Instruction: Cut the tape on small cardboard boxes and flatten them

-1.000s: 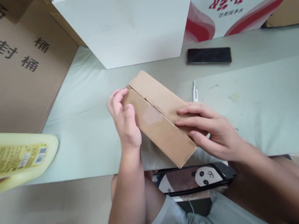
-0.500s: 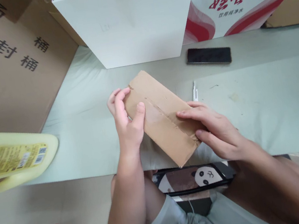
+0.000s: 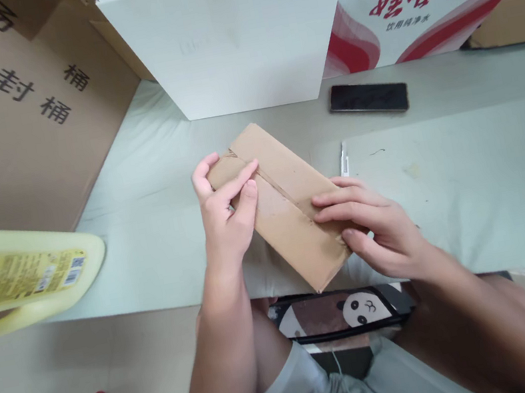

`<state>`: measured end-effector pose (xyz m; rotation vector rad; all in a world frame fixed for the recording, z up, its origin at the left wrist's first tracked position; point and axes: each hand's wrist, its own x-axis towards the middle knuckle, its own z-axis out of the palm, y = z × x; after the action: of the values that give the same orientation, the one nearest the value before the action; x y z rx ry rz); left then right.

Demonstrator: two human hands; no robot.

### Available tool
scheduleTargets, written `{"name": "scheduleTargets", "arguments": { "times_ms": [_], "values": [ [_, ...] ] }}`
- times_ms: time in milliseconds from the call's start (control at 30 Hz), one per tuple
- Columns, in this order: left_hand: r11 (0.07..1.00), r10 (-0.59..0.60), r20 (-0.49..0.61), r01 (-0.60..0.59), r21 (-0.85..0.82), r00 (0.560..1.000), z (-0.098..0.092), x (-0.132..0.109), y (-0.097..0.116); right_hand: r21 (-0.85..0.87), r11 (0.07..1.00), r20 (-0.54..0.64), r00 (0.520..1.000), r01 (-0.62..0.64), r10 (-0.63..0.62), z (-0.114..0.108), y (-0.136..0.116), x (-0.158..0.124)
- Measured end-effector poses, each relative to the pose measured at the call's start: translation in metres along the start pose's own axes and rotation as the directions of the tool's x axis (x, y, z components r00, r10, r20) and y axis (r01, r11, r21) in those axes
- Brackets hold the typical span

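A small brown cardboard box [image 3: 291, 218] is held slantwise above the front part of the table, a seam running along its upper face. My left hand [image 3: 229, 212] grips its far left end, with the index finger and thumb on top near the seam and other fingers round the end. At the near right end, my right hand [image 3: 379, 223] holds the box, its fingertips lying across the top beside the seam. Just beyond the right hand lies a thin scalpel-like knife [image 3: 344, 160], partly hidden by the fingers.
A black phone [image 3: 368, 98] lies behind the knife. Along the back stand a white box [image 3: 235, 39] and a red-and-white carton [image 3: 412, 7]. To the left are a large brown carton [image 3: 31, 149] and a yellow bottle [image 3: 92, 250] lying on its side.
My left index finger has moved from the box's end onto the top beside the seam. The fingers of my right hand have shifted slightly, and the seam's flap edge looks a little more raised.
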<state>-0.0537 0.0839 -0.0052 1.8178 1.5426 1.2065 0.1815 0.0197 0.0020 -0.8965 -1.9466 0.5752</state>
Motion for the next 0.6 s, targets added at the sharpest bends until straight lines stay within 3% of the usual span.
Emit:
{"name": "scheduleTargets", "arguments": {
  "times_ms": [433,600],
  "values": [
    [0.998,0.008,-0.039,-0.01,-0.057,0.999,0.0031,-0.0006,-0.0015,0.037,0.999,0.056,0.998,-0.008,0.006,-0.0034,-0.0023,-0.0005],
    [0.996,0.014,-0.076,-0.02,-0.088,0.997,0.0023,-0.0004,-0.0032,0.094,0.992,0.021,0.996,-0.088,0.087,-0.0065,0.0005,-0.0081]
  ]
}}
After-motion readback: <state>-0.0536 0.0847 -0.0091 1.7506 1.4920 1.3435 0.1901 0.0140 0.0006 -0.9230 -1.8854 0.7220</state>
